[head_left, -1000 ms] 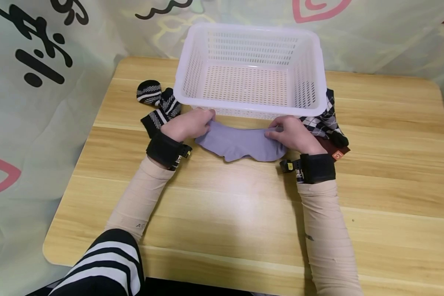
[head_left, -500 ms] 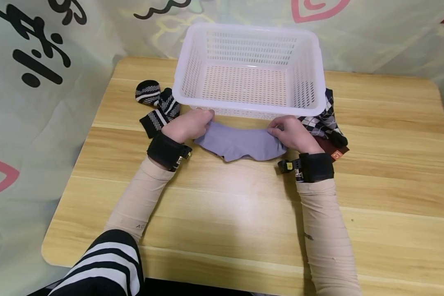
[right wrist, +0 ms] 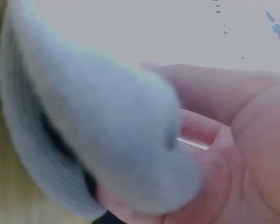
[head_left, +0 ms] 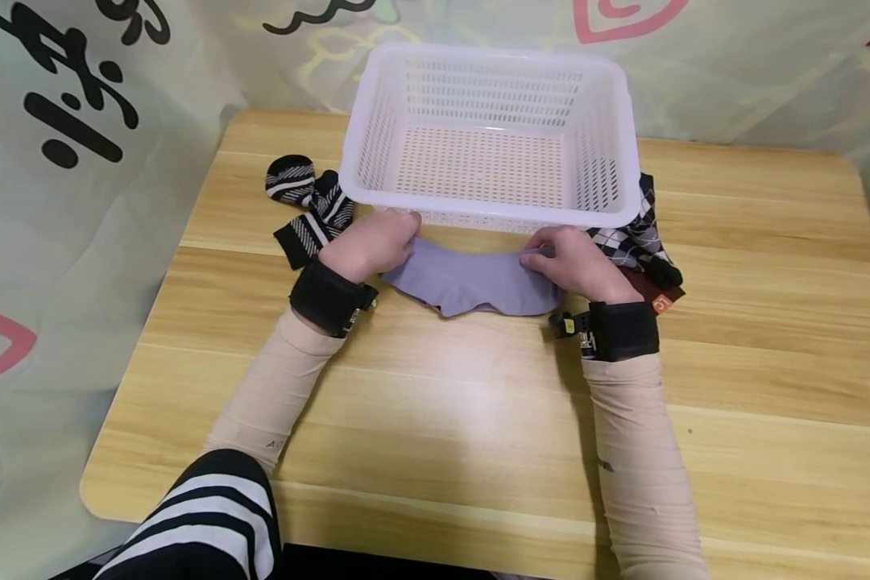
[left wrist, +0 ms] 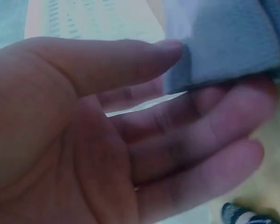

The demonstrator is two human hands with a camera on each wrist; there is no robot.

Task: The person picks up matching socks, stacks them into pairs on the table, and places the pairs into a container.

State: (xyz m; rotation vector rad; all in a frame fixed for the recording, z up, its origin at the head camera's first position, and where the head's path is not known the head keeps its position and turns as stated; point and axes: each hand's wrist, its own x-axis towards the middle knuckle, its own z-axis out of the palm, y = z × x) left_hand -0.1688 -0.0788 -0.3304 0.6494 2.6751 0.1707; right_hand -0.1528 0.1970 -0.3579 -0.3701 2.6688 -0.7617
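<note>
A pair of lavender socks point(head_left: 474, 278) lies stretched sideways between the hands, in front of the basket. The left hand point(head_left: 377, 242) pinches their left end; in the left wrist view the thumb presses on the cuff point(left wrist: 224, 46) from above, with fingers beneath. At the other end, the right hand point(head_left: 576, 258) holds the rounded toe part point(right wrist: 116, 126) between thumb and fingers. Two layers of fabric show in the right wrist view. Near the left hand lie black-and-white striped socks point(head_left: 306, 235). Beyond the right hand are black-and-white argyle socks point(head_left: 627, 242), partly hidden by the basket.
A white perforated plastic basket point(head_left: 493, 205) stands at the back of the wooden table point(head_left: 435, 451), just past the socks. A dark red label point(head_left: 648, 292) sticks out under the argyle socks. A printed cloth point(head_left: 732, 72) hangs behind the table.
The right thumb and fingers have shifted slightly on the end of the lavender socks. The left hand keeps its hold, and the basket and other socks stay in place.
</note>
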